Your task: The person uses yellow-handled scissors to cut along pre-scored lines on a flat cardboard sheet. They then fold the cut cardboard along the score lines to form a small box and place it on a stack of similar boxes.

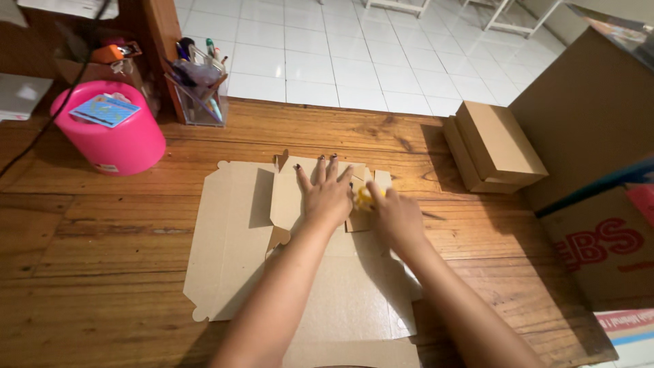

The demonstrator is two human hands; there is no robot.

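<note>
A flat, die-cut cardboard box blank (231, 238) lies unfolded on the wooden table (102, 232). My left hand (327, 194) presses flat on a folded-over flap near the blank's far edge, fingers spread. Beside it, my right hand (395, 215) is closed around a small yellow object (364, 197), held against the same flap; what the object is cannot be made out.
A pink round tub (112, 133) with a blue card on top stands at the far left. A clear pen holder (197, 88) sits behind it. Two folded cardboard boxes (494, 146) are stacked at the right, next to large cartons (599, 204). White tiled floor lies beyond the table.
</note>
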